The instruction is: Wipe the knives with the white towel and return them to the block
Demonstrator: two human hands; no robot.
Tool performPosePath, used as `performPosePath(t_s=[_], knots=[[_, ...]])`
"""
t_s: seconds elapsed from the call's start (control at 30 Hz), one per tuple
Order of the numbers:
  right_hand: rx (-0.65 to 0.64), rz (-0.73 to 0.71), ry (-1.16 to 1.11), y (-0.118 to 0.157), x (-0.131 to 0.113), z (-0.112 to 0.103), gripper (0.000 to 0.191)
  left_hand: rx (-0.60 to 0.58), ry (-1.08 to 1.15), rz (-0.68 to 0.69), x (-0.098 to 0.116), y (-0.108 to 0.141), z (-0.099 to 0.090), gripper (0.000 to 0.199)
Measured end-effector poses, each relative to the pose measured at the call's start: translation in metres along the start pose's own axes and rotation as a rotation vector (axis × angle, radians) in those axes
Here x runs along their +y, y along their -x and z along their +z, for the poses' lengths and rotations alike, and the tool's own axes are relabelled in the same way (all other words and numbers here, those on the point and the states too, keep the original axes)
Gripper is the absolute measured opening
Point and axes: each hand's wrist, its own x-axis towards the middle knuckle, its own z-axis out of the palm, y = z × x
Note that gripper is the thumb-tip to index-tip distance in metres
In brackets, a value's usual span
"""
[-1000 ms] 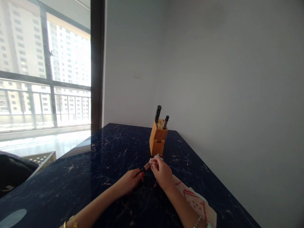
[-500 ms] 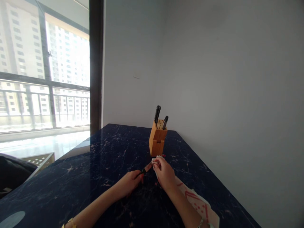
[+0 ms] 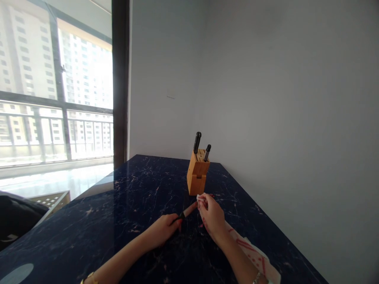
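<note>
My left hand [image 3: 166, 228] is wrapped round the black handle of a knife [image 3: 190, 209], whose blade points up and to the right. My right hand [image 3: 211, 213] pinches a white cloth [image 3: 201, 198] at the blade's far end, and the tip is hidden there. The cloth, white with red marks, seems to run on under my right forearm, where a wider part [image 3: 251, 252] lies on the table. Just beyond my hands stands a wooden knife block [image 3: 197, 175], upright, with a black-handled knife [image 3: 197, 142] and a second, shorter handle [image 3: 207, 152] in its top.
The dark blue marbled table [image 3: 148, 185] reaches to the grey walls. A round pale patch [image 3: 18, 273] is at its lower left. Beyond the left edge are a black item [image 3: 17, 217] and a perforated light surface [image 3: 55, 200]. Windows stand at the left.
My right hand has moved slightly right with the cloth, towards the blade's tip, and more of the blade shows. My left hand still grips the handle.
</note>
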Motion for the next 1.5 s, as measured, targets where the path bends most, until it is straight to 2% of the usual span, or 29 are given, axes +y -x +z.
performPosePath(t_s=[0.1, 0.27, 0.5, 0.57, 0.67, 0.8, 0.9, 1.03, 1.13, 1.37, 1.5], knots=[[0.006, 0.002, -0.041, -0.001, 0.005, 0.002, 0.017, 0.015, -0.021, 0.002, -0.002, -0.001, 0.001, 0.039], [-0.119, -0.103, -0.034, 0.008, -0.01, 0.013, 0.015, 0.032, 0.02, -0.004, -0.001, -0.001, 0.002, 0.04], [-0.03, 0.08, 0.072, -0.002, 0.008, 0.002, 0.016, -0.056, 0.213, -0.095, -0.012, -0.007, 0.003, 0.049], [-0.025, 0.066, 0.056, -0.002, 0.009, 0.002, 0.015, -0.054, 0.266, -0.12, -0.016, -0.011, 0.005, 0.052], [-0.026, -0.038, -0.022, 0.006, -0.004, 0.007, 0.014, -0.014, 0.313, -0.128, -0.02, -0.014, 0.007, 0.052], [-0.13, -0.162, -0.122, 0.02, -0.027, 0.015, 0.017, 0.003, 0.272, -0.092, -0.019, -0.011, 0.01, 0.05], [-0.171, -0.162, -0.141, 0.024, -0.035, 0.016, 0.017, 0.001, 0.239, -0.072, -0.015, -0.007, 0.009, 0.046], [-0.131, -0.131, -0.159, 0.02, -0.031, 0.017, 0.018, -0.009, 0.211, -0.08, -0.007, -0.003, 0.006, 0.045], [-0.17, -0.135, -0.198, 0.018, -0.027, 0.019, 0.018, 0.014, 0.162, -0.075, -0.003, -0.003, 0.005, 0.043], [-0.201, -0.056, -0.063, 0.018, -0.027, 0.017, 0.011, 0.005, 0.161, -0.127, -0.01, -0.008, 0.009, 0.046], [-0.188, -0.097, -0.108, 0.019, -0.029, 0.014, 0.013, 0.019, 0.183, -0.134, -0.007, -0.006, 0.008, 0.046]])
